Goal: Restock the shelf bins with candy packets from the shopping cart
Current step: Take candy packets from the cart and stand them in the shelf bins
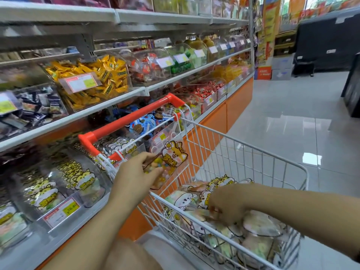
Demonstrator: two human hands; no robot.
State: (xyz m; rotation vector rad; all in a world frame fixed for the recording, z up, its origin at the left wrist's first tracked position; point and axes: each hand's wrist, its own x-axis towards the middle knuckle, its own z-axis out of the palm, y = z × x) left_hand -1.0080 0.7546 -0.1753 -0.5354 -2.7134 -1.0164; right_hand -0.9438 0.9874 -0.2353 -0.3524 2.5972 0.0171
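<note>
Candy packet stood upright over shopping cart rim, pinched by left hand fingers; shelf bin lay left of cart; right hand grip unclear.

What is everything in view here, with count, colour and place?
white wire shopping cart with orange handle: one, white and orange, beside the shelves
cat-print candy packet: one, yellow and clear, held over the cart's shelf side
piled candy packets: many, pastel, inside the cart
clear plastic bin of cat-print packets: one, clear, bottom shelf, left
bin of yellow wrapped candies: one, clear, middle shelf
bin of blue packets: one, clear, behind the cart handle
bin of red candies: one, clear, farther along
glossy tiled floor: grey, right
left hand: grips the cat-print packet
right hand: on the pile, fingers blurred
</note>
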